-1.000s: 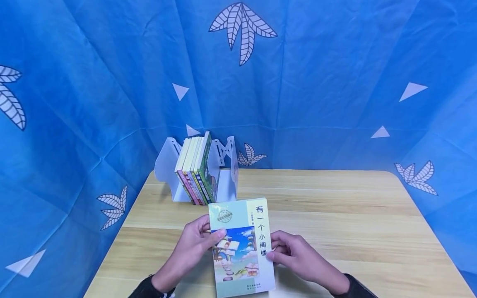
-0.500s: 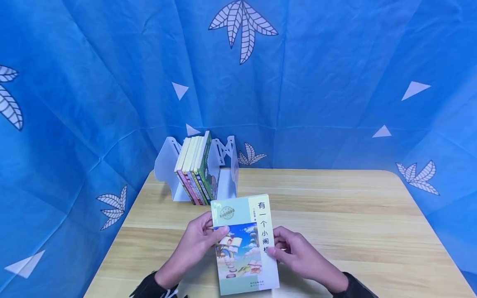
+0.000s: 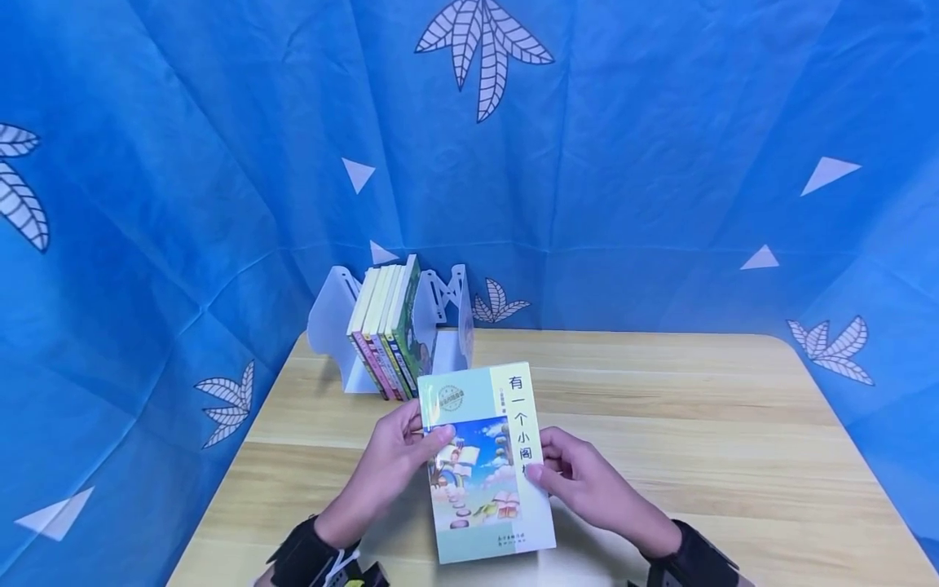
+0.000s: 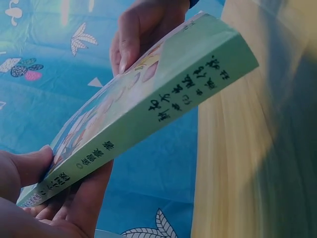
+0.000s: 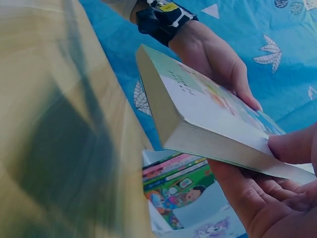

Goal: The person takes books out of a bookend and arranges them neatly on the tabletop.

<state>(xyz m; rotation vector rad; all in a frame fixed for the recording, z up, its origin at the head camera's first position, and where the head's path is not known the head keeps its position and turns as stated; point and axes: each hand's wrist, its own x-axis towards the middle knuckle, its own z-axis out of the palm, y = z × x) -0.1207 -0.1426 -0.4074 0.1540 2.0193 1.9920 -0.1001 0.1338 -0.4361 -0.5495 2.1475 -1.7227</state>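
A paperback book (image 3: 484,465) with a pale green and white cover and a picture of clouds and open books is held up by both hands, front cover facing the head camera. My left hand (image 3: 392,461) pinches its left edge, thumb on the cover and fingers behind. On the opposite edge my right hand (image 3: 594,481) does the same, lower down. The left wrist view shows the green spine (image 4: 148,124) with dark lettering on the left hand's side. In the right wrist view the thick page edges (image 5: 223,144) face the right hand, and the book tilts above the table.
Behind the book, at the back left of the wooden table (image 3: 697,408), stands a white metal bookend rack (image 3: 333,326). Several upright books (image 3: 385,326) lean together in it, and its right section shows bare white metal. A blue patterned curtain (image 3: 623,163) encloses the table's back and sides.
Both hands have raised the book slightly in the head view, away from the bottom edge and a little to the right. Their hold on it stays the same.
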